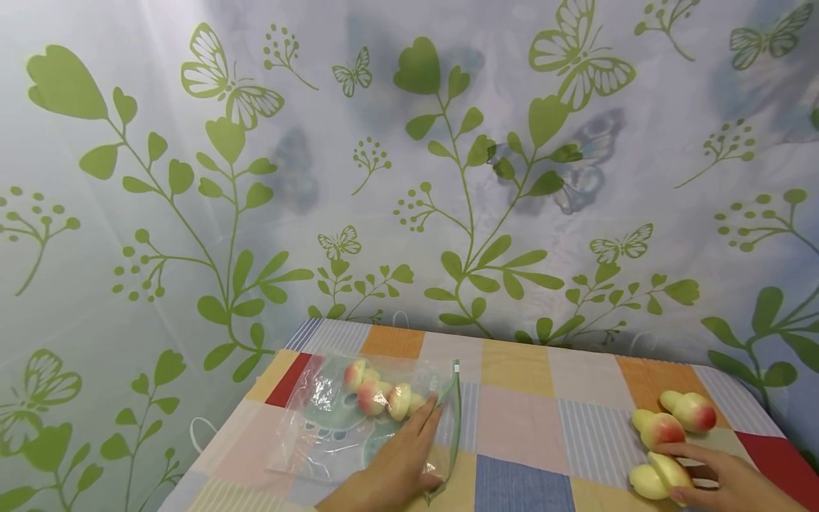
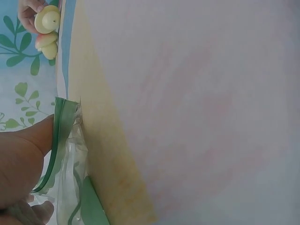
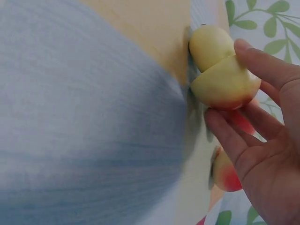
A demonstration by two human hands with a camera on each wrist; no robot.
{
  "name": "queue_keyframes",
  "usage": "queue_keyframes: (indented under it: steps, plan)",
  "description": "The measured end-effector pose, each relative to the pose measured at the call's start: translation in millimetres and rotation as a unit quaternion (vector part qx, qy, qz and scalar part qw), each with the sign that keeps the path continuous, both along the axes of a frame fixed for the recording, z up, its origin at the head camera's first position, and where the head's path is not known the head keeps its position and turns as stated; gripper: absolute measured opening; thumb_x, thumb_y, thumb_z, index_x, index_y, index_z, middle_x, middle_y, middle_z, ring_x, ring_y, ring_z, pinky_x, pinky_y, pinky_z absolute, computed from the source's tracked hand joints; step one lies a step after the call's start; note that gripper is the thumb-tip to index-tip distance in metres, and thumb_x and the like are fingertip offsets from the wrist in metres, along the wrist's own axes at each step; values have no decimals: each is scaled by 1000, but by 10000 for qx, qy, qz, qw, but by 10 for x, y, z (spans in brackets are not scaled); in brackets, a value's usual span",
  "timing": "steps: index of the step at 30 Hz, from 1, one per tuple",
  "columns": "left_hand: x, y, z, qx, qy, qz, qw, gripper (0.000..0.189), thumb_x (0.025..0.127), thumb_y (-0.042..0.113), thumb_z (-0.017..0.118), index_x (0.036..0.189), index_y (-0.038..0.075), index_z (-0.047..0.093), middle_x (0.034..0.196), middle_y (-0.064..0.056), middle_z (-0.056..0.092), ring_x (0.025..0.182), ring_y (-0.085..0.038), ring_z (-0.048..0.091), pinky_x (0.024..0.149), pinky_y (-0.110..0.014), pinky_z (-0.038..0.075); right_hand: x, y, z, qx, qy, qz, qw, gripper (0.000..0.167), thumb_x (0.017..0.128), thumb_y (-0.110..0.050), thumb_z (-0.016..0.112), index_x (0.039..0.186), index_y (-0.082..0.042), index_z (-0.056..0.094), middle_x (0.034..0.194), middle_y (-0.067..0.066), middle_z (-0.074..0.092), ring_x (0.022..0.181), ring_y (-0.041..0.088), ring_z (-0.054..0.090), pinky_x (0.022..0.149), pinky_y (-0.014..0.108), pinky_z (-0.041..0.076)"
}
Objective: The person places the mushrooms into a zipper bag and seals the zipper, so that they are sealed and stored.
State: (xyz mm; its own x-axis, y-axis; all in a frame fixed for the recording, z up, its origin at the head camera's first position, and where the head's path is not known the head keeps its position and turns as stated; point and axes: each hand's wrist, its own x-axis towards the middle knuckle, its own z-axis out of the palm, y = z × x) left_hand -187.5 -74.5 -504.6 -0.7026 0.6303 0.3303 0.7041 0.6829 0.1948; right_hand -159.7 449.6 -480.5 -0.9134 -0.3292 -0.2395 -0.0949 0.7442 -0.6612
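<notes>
My left hand (image 1: 399, 455) rests at the mouth of a clear zip bag (image 1: 307, 444) with a green zip strip (image 2: 61, 131). Its fingers reach toward the toys in the bag, and its thumb lies at the strip. Inside lie several mushroom-shaped toys (image 1: 373, 397), pale yellow with a red blush. Over at the right, my right hand (image 1: 729, 476) pinches another mushroom-shaped toy (image 3: 227, 84) by its cap, thumb on one side and fingers on the other. Close behind sit two more, a nearer one (image 1: 662, 430) and a farther one (image 1: 694, 412).
A patchwork cloth (image 1: 512, 427) in coloured squares covers the table. Behind and to the left hangs a pale curtain (image 1: 384, 213) printed with green leaves and butterflies. The table's back edge runs close to the curtain.
</notes>
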Motion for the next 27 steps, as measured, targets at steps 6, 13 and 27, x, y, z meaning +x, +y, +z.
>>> queue_keyframes:
  steps: [6,13,27]
  plan:
    - [1,2,-4,18,-12,-7,10000,117,74,34,94,158,-7,25,166,-23,23,142,-32,44,109,-39,46,-10,32,-61,-127,-227,-319,9992,67,100,-31,69,135,22,47,126,33,60,101,22,68,81,48,61]
    - [1,-1,-11,35,-46,-6,10000,117,74,34,94,159,-6,25,166,-23,23,142,-32,44,109,-39,46,-20,-4,-48,-285,-47,-140,9995,61,99,-25,71,133,21,50,125,29,61,97,7,66,79,41,62]
    - [4,-3,1,-2,-150,26,9999,118,75,34,94,160,-5,22,168,-21,20,143,-32,43,108,-38,46,-71,-179,-18,-793,937,617,9905,47,97,-10,72,134,12,55,133,-7,61,103,-9,59,77,29,61]
